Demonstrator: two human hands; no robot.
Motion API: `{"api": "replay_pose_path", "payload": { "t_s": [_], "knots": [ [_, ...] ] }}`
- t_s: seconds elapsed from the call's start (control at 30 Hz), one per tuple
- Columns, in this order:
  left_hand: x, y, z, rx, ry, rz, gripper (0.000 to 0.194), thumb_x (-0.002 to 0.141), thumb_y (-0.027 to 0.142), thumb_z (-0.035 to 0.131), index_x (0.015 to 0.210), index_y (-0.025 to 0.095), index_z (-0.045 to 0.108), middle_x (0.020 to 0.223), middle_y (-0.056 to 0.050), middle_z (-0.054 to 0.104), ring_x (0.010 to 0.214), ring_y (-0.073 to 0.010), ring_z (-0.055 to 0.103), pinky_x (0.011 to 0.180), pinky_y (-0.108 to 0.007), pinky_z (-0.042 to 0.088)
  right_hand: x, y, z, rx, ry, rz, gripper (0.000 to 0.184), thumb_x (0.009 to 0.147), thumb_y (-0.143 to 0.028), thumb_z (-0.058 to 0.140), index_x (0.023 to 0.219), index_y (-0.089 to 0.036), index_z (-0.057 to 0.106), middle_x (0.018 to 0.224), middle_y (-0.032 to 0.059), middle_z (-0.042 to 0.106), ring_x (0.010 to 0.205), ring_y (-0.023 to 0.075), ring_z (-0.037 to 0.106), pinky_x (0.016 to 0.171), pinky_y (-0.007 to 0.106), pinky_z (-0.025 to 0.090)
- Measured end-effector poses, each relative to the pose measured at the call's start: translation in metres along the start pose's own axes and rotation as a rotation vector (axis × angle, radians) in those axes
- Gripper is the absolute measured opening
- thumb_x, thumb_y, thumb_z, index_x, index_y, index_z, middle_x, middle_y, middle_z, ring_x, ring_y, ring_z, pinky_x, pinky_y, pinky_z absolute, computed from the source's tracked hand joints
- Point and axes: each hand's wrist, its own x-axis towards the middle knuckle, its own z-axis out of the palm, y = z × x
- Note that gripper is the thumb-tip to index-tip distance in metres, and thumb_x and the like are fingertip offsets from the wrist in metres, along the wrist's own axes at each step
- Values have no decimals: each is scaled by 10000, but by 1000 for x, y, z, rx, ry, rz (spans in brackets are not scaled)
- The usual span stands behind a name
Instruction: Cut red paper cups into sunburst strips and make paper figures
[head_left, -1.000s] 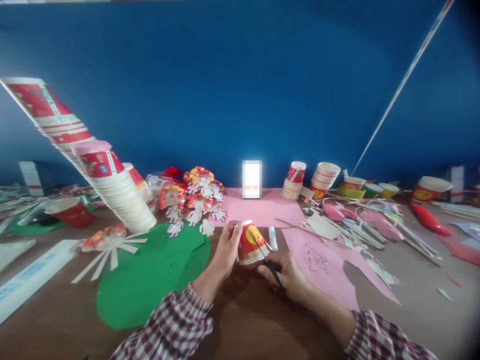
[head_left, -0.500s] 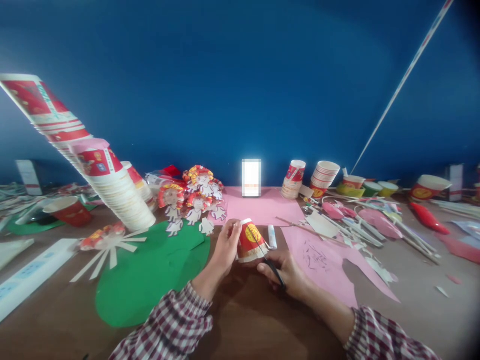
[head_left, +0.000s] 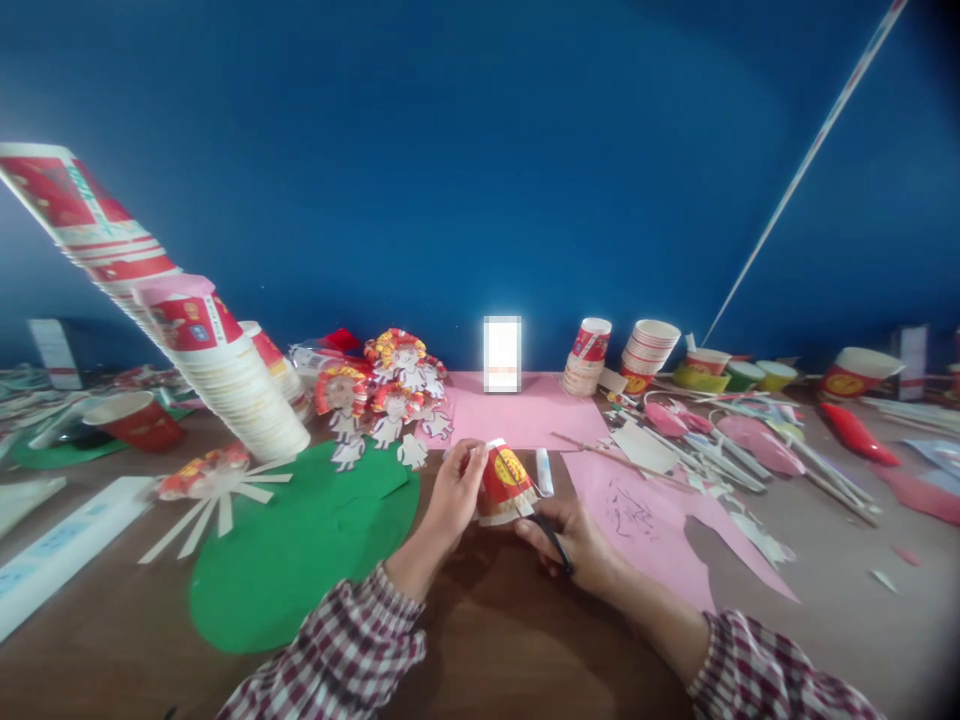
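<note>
A red paper cup (head_left: 501, 480) with a yellow emblem is tilted near the middle of the table, its white base up and its lower edge ragged. My left hand (head_left: 459, 490) grips it by the left side, fingers closed near the base. The black-handled scissors (head_left: 553, 545) are in my right hand (head_left: 574, 545), whose fingers are closed round the handles. Their blades lie against the cup's front; I cannot tell exactly how deep they reach. Just behind the cup a small white tube (head_left: 544, 472) lies on the table.
Green paper (head_left: 300, 550) lies left, with a strip-cut cup (head_left: 206, 475) beside it. Tall stacked cups (head_left: 240, 390) lean at left. Paper figures (head_left: 390, 390) stand behind. Pink paper (head_left: 637, 520) and a cup stack (head_left: 649, 350) are at right, near scattered sticks and scraps.
The cup has shifted and turned slightly to the right in my left hand. The scissor blades appear closer together across its front. My right hand has barely moved.
</note>
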Motion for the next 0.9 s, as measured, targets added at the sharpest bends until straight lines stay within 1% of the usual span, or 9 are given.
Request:
{"api": "replay_pose_path", "payload": {
  "t_s": [0.17, 0.27, 0.37, 0.47, 0.6, 0.67, 0.73, 0.83, 0.9],
  "knots": [
    [-2, -1, 1, -20, 8, -11, 288, 832, 489, 573, 817, 204, 607, 773, -4, 585, 745, -155, 523, 667, -238, 425, -3, -6, 2, -32, 23, -2, 394, 746, -541, 653, 671, -171, 543, 450, -63, 429, 369, 78, 414, 363, 192, 292],
    [-2, 3, 1, -93, 68, -41, 308, 818, 505, 589, 836, 198, 602, 760, 2, 587, 713, -145, 535, 664, -245, 441, -3, -6, 2, -6, -31, 32, 379, 739, -532, 662, 746, -162, 584, 467, -60, 454, 385, 87, 432, 381, 200, 335],
    [3, 11, -3, -313, 164, -201, 357, 778, 530, 628, 913, 200, 600, 763, 1, 614, 674, -147, 575, 625, -261, 467, -3, -4, 1, -9, -91, 35, 382, 734, -489, 682, 888, -145, 625, 523, -45, 503, 443, 99, 472, 428, 209, 374],
    [11, 21, -9, -523, 265, -335, 371, 746, 500, 677, 946, 197, 597, 774, 1, 640, 631, -127, 599, 572, -236, 477, -4, -4, -1, -69, -85, -35, 344, 749, -429, 678, 924, -136, 638, 580, -32, 512, 506, 97, 467, 464, 208, 362],
    [18, 28, -19, -697, 288, -387, 284, 795, 411, 671, 922, 165, 608, 767, -12, 669, 637, -109, 635, 579, -200, 499, -5, -6, -7, -121, -13, -152, 338, 768, -430, 648, 939, -139, 642, 597, -35, 476, 537, 95, 414, 492, 219, 339],
    [19, 30, -21, -780, 278, -389, 233, 827, 358, 653, 927, 151, 614, 763, -20, 679, 657, -110, 650, 602, -198, 515, -4, -6, -9, -120, 40, -175, 362, 763, -441, 653, 962, -139, 638, 587, -42, 447, 531, 97, 393, 490, 223, 331],
    [19, 31, -23, -815, 276, -403, 211, 836, 339, 649, 908, 144, 617, 716, -16, 672, 608, -104, 641, 571, -194, 516, -1, -4, -14, -121, 134, -173, 397, 741, -441, 676, 995, -140, 629, 598, -39, 459, 526, 102, 398, 488, 228, 338],
    [20, 30, -25, -803, 282, -437, 229, 815, 345, 674, 894, 137, 623, 665, -8, 659, 519, -94, 609, 487, -189, 498, 7, 2, -25, -197, 306, -172, 454, 720, -425, 696, 1073, -152, 614, 681, -3, 553, 575, 138, 489, 528, 251, 400],
    [20, 29, -25, -798, 275, -430, 230, 811, 334, 679, 922, 139, 629, 711, -19, 680, 541, -102, 625, 491, -200, 516, 13, 7, -37, -337, 391, -199, 462, 719, -397, 697, 1111, -165, 614, 804, 35, 618, 706, 186, 575, 651, 291, 458]
  ]
}}
